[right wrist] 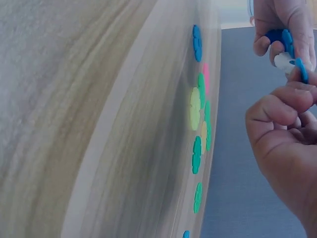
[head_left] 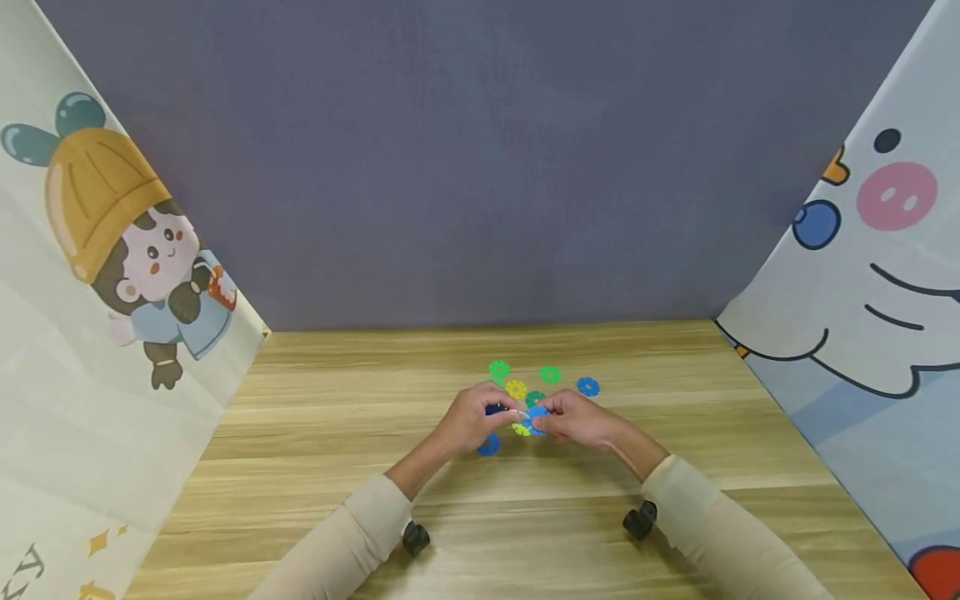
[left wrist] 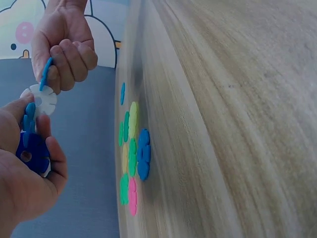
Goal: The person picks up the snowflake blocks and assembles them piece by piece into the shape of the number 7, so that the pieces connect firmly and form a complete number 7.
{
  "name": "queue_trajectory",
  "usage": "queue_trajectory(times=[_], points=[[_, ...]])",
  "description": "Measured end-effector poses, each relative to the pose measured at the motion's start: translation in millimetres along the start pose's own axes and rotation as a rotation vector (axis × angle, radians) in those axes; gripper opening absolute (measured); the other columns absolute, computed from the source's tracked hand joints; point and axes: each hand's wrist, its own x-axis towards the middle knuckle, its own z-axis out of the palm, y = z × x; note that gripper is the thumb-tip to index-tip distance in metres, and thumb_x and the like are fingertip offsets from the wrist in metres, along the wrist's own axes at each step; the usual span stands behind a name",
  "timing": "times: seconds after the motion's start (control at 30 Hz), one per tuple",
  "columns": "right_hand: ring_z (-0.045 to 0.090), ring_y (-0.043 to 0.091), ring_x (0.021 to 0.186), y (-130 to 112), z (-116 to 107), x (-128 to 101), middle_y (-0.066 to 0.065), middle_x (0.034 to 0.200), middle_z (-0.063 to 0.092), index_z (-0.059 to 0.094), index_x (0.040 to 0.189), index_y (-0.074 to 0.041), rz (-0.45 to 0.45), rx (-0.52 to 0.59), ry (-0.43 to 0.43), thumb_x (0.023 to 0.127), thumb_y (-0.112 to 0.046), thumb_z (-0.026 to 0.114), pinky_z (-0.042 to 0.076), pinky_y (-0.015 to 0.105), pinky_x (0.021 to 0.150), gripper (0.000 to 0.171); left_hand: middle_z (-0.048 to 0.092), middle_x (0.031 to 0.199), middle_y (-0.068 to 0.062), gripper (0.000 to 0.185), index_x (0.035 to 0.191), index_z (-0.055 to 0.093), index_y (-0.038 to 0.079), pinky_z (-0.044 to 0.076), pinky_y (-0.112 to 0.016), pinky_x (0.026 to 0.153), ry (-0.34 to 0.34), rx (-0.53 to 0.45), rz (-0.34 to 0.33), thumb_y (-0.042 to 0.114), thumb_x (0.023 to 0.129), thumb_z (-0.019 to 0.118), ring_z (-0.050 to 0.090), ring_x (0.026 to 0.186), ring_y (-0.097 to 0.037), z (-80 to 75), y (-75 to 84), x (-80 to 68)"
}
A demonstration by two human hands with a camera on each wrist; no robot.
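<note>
Both my hands met just above the wooden table (head_left: 360,500), near its middle, over a scatter of flat snowflake discs (head_left: 516,388) in green, yellow, blue and pink. My left hand (head_left: 474,419) curled round a dark blue disc (left wrist: 30,154), thumb and fingers pinching it, with a smaller light blue piece (left wrist: 30,117) slotted into its top edge and a white disc (left wrist: 42,98) standing beyond that. My right hand (head_left: 576,419) was closed in a pinch on another light blue disc (left wrist: 46,73), held edge-on against the white one's rim. To my judgement the step was notch work: the blue disc's slot had to line up square with a slot in the white disc, so I reckoned it best to keep the left hand steady as the anchor and let the right do the sliding, straight in, no twist. I could not tell from the wrist views whether the slot had already seated. Loose discs lay flat on the table just beyond my fingers, one dark blue disc (head_left: 489,445) nearer to me under the left hand, all within easy reach; the small cluster stayed clear of them.
</note>
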Motion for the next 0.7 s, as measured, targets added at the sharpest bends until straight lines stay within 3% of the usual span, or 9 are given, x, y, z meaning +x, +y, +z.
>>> queue_trajectory(times=[0.27,0.47,0.7], points=[[0.034,0.009,0.051,-2.4,4.9,3.0,-0.005,0.059,0.039,0.065,0.100,0.002,0.009,0.034,0.050,0.106,-0.016,0.055,0.034,0.027,0.056,0.021,0.071,0.105,0.000,0.015,0.097,0.078,0.014,0.055,-0.024,0.081,0.088,-0.022,-0.027,0.028,0.094,0.074,0.066,0.097,-0.014,5.1,-3.5,-1.2],[0.033,0.010,0.051,-0.1,8.7,9.2,-0.005,0.058,0.038,0.059,0.090,0.003,-0.004,-0.008,0.083,0.107,-0.018,0.054,0.036,0.029,0.057,0.027,0.072,0.103,-0.002,0.017,0.096,0.079,0.013,0.055,-0.023,0.075,0.152,0.009,-0.021,0.029,0.094,0.074,0.067,0.093,-0.015,9.1,-3.3,-0.8],[0.033,0.012,0.053,-3.5,3.3,10.0,-0.003,0.061,0.041,0.061,0.102,0.009,0.040,-0.082,0.096,0.107,-0.022,0.053,0.034,0.026,0.056,0.033,0.073,0.104,0.000,0.017,0.097,0.079,0.015,0.054,-0.025,0.077,0.140,0.076,-0.038,0.031,0.094,0.075,0.067,0.094,-0.015,6.6,-0.4,3.6]])
